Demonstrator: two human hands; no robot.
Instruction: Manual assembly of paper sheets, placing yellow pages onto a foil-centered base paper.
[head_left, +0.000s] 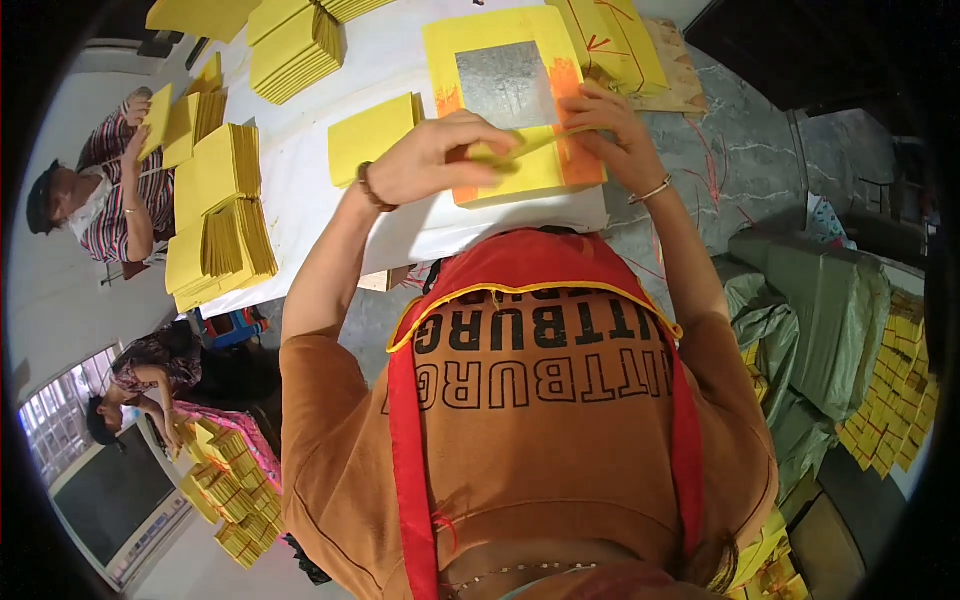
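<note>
Here, bending both wrists over the silver-panelled yellow stack (500,85), near the edge of a white-covered counter (295,140), with the left hand (425,160) curled around a yellow paper strip (512,152) above the stack and the right hand (617,138) held with bent fingers at its orange right side. To the stack's left, see folded yellow bundles (215,170) and a person (105,200) in stripes; to its right, a red-tied bundle (630,50), cropped at the top, on a wooden board (686,75), then grey floor (750,150). Cannot make out, for blur, the strip's ends or the right hand's grip.
</note>
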